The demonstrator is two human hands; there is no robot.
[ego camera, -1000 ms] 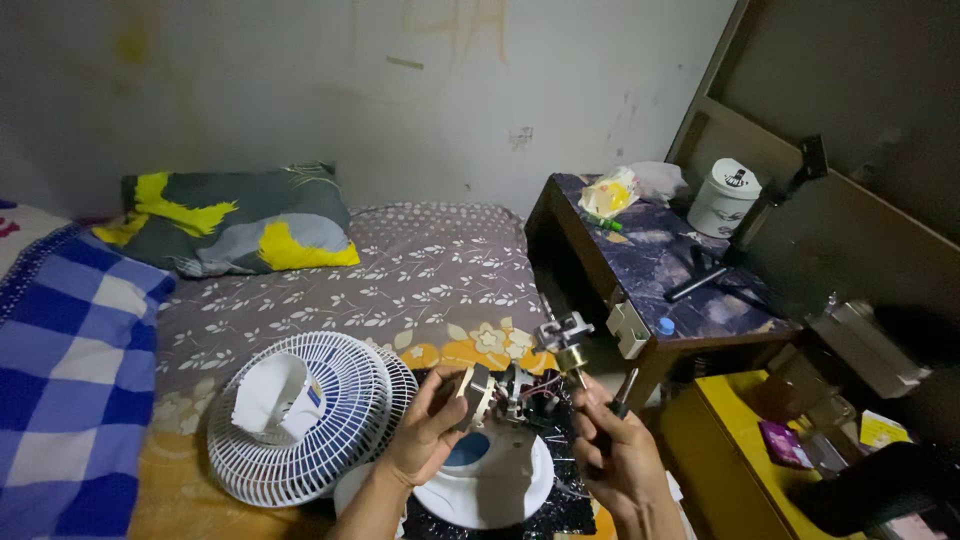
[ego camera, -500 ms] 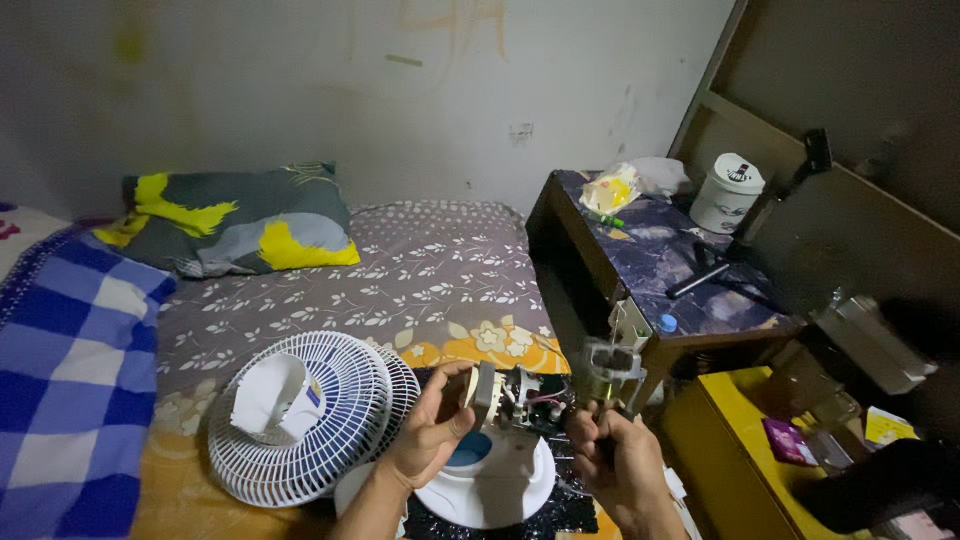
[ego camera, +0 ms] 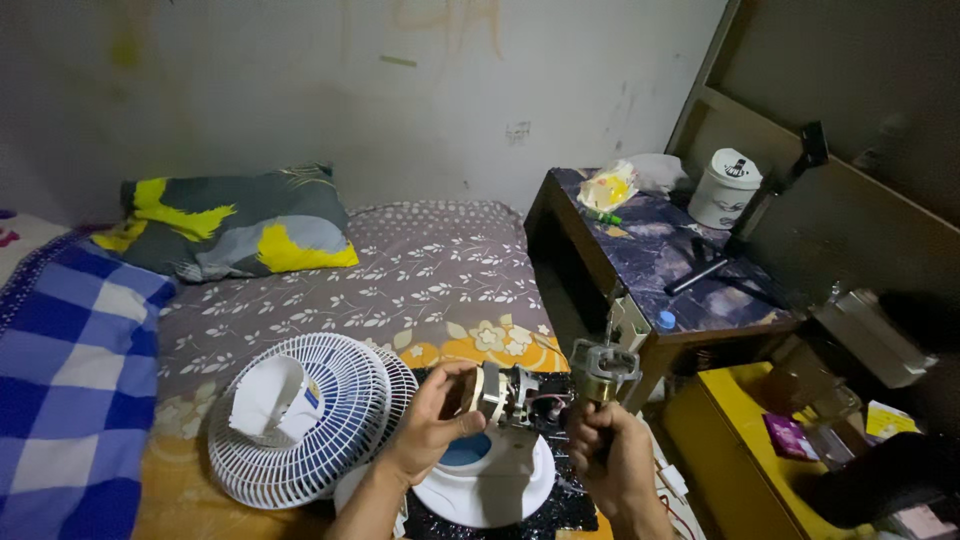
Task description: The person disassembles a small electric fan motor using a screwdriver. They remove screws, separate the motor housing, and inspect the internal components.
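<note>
My left hand (ego camera: 432, 420) grips the metal frame of a small fan mechanism (ego camera: 515, 392) above a round white fan base (ego camera: 490, 482). My right hand (ego camera: 612, 460) holds up a fan motor (ego camera: 603, 365) with a thin shaft pointing upward. The motor hangs just right of the frame, with wires running between them. A white fan grille (ego camera: 300, 420) lies on the bed to the left, with a white plastic fan housing (ego camera: 272, 398) resting on it.
A grey and yellow pillow (ego camera: 235, 222) lies at the head of the floral bed (ego camera: 420, 280). A blue checked blanket (ego camera: 60, 370) covers the left. A dark side table (ego camera: 670, 260) holds a white bucket (ego camera: 725, 188), a bag and a black stick. A yellow box (ego camera: 740, 440) stands at right.
My right hand has pulled the motor away from the frame, moving it right and up. The left hand stays on the frame. The view has shifted slightly.
</note>
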